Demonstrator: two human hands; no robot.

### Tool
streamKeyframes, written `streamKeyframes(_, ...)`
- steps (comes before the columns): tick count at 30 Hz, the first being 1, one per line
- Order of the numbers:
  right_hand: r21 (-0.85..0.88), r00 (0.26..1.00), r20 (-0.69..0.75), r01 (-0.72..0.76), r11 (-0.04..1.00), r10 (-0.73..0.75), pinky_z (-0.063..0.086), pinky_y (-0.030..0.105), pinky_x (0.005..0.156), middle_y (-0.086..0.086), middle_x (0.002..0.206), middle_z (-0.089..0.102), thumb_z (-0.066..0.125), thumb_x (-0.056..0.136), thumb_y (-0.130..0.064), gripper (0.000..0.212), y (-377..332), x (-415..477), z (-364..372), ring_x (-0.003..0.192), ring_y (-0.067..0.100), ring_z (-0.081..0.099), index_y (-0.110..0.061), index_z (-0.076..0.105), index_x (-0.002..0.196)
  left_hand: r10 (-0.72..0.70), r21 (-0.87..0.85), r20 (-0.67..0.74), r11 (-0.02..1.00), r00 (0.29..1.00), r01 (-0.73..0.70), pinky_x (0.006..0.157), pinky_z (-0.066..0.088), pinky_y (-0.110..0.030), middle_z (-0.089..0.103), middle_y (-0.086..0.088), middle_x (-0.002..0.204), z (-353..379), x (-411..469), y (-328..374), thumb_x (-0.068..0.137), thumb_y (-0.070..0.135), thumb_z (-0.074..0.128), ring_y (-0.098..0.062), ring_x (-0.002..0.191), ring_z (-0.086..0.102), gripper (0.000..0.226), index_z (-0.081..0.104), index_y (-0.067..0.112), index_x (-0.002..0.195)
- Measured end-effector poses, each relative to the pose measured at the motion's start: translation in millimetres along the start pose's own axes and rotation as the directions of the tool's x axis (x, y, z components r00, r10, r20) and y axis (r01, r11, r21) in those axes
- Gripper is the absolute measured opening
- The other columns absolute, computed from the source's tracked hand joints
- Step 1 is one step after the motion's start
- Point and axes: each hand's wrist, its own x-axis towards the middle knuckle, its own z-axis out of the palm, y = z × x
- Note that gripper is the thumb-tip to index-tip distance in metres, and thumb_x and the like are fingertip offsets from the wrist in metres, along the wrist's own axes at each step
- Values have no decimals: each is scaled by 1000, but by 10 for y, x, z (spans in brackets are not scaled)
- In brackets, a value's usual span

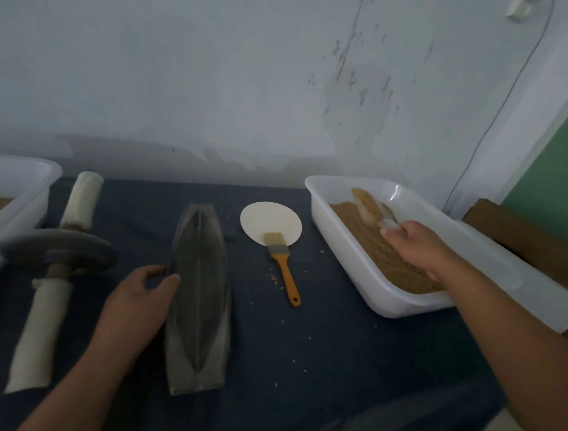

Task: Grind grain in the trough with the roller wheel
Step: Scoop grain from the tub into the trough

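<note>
A white tub [22, 171] sits at the table's [332, 357] left edge. Beside it lies the roller wheel [56, 250], its handles wrapped in pale cloth. The left hand [137, 302] grips the left rim of the empty trough [200, 297] at mid-table. Next come a paper disc [268, 221] and a brush [283, 267] resting partly on it. At the right, the right hand [417, 247] holds a clear scoop [367, 205] heaped with grain [376, 247] inside a second tub [372, 291].
</note>
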Motion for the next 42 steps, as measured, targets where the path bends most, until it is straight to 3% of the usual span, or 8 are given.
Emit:
streamKeyframes(4,-18,1000,-1,16,1000,-16,51,36,64,10,92,72,51,105,-56,39,-40,-92,-84,77,25,67,-20,66,106,27,8,10,1000,1000,-27,83,50,-34,70,23,95,-5,-7,4,95,38,69,0,90,65,20,73,32,114)
streamKeyframes(15,151,942,145,281,948,-302,46,20,48,-15,70,65,62,98,-62,25,-695,-796,-256,60,8,59,-40,70,107,7,63,38,998,999,-9,96,56,-42,75,15,101,19,12,48,93,40,62,-12,98,70,32,73,28,120)
streamKeyframes(20,225,851,331,348,910,-407,48,23,51,-11,71,67,64,98,-56,16,-1031,-1047,208,54,5,56,-42,70,102,14,27,57,1000,998,-15,73,52,-28,74,27,85,-14,-32,61,83,49,60,9,80,67,34,75,33,110)
streamKeyframes(28,-27,783,437,502,864,-442,46,30,52,-6,67,65,64,101,-50,28,-1664,-1123,658,56,12,60,-22,70,99,5,3,79,1000,997,-5,68,50,-25,71,35,89,-48,-55,61,87,48,63,15,82,66,33,73,34,115)
streamKeyframes(32,-300,781,450,588,751,-432,36,32,58,3,83,66,59,104,-47,31,-1969,-1115,687,77,19,63,-17,69,101,12,24,66,1000,998,-13,68,49,-24,72,30,87,-49,-19,36,91,43,63,16,80,65,30,73,32,117)
streamKeyframes(36,-475,793,444,603,640,-417,35,31,58,0,77,58,59,104,-40,33,-2168,-1128,694,72,18,57,-17,58,81,7,23,67,1000,998,-8,71,53,-27,75,22,90,-33,1,21,92,43,64,9,80,68,30,73,33,120)
streamKeyframes(39,-563,784,438,621,546,-440,51,37,70,1,79,63,62,100,-31,25,-2282,-1213,659,77,22,64,-17,63,80,34,52,52,998,998,-37,71,52,-31,72,23,82,-18,-9,41,97,43,58,2,77,68,17,72,35,103)
streamKeyframes(42,-634,782,440,619,463,-441,47,33,61,0,76,59,64,97,-23,15,-2353,-1361,584,69,19,58,-14,70,86,47,40,0,998,999,-47,68,45,-33,69,14,75,-20,-54,79,106,54,38,-7,77,65,49,70,28,80)
